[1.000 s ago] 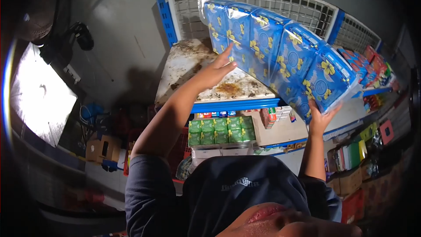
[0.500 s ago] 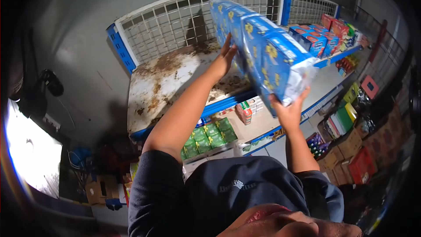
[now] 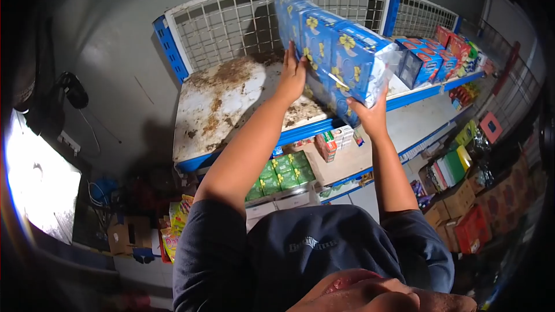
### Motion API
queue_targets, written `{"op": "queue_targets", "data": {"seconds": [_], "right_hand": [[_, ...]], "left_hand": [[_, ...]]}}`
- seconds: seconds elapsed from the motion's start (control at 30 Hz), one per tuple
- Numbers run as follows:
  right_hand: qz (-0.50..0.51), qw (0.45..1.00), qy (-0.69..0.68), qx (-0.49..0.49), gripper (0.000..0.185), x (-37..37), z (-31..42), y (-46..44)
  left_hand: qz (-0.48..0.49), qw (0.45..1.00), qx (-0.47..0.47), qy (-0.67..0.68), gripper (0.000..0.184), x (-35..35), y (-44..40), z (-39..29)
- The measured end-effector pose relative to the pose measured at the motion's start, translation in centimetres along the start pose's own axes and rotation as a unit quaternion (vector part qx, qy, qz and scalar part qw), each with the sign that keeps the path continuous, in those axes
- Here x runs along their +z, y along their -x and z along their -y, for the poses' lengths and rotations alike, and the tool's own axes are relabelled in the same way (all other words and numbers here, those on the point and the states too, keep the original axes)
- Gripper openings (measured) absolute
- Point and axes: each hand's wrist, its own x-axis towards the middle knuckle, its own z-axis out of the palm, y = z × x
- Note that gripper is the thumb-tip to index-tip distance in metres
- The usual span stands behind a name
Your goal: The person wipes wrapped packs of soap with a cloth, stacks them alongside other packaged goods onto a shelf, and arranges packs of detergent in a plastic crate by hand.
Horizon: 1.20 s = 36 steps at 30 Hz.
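The right hand [image 3: 373, 117] grips the long, blue-and-yellow, plastic-wrapped pack [image 3: 332, 52] at its five-o'clock end, likely bearing weight. The left hand [image 3: 292, 82], fingers extended, braces its side, probably for balance.

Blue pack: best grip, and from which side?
For the blue pack, two hands seem best: one at the near end's lower corner, where the right hand is; the other from the left, spread on the broad face, like the left hand. It's long and flat-sided, no handle showing, so one end alone would probably let it tip.
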Motion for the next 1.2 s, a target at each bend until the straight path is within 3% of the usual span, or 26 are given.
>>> {"op": "queue_targets", "data": {"seconds": [0.1, 0.27, 0.3, 0.43, 0.57, 0.73, 0.87, 0.9, 1.07, 1.2], "right_hand": [[-0.032, 0.993, 0.095, -0.061, 0.083, -1.1, -0.9, 0.5], [-0.032, 0.998, 0.023, -0.052, 0.087, -2.7, -1.5, 0.8], [-0.051, 0.998, 0.022, -0.033, 0.086, -2.2, -0.9, 0.8], [-0.052, 0.997, 0.055, -0.017, 0.084, -2.8, -2.1, -0.1], [-0.038, 0.995, 0.091, -0.006, 0.086, -3.2, -1.5, -0.5], [-0.095, 0.981, 0.162, -0.048, 0.087, -3.3, -1.5, 0.4], [-0.097, 0.989, 0.114, -0.020, 0.075, -3.0, -1.4, 1.0], [-0.116, 0.984, 0.132, -0.022, 0.067, -2.8, -1.4, 1.0], [-0.075, 0.996, 0.039, -0.019, 0.065, -5.4, -2.3, -0.5], [-0.013, 0.996, 0.071, -0.057, 0.065, -7.2, -2.7, -1.5]], "left_hand": [[0.000, 1.000, 0.022, -0.003, 0.064, 0.7, 0.9, -0.8], [0.010, 0.996, 0.079, -0.034, 0.075, 1.2, 1.1, 0.0], [0.010, 0.998, 0.040, -0.055, 0.077, 1.3, 1.0, 0.1], [-0.041, 0.995, 0.028, -0.083, 0.078, 1.3, 0.6, 0.6], [-0.005, 0.998, -0.040, -0.050, 0.077, 0.5, 1.0, -0.6], [0.004, 0.996, -0.036, -0.079, 0.074, 0.1, 0.8, -0.7], [0.033, 0.992, -0.056, -0.109, 0.069, -0.3, 0.6, -0.4], [0.027, 0.992, -0.064, -0.102, 0.069, -0.3, 0.6, -0.3], [0.001, 0.991, -0.084, -0.103, 0.067, -0.6, 0.5, -0.4], [-0.116, 0.984, -0.061, -0.119, 0.067, -1.0, 0.3, -0.8]]}}
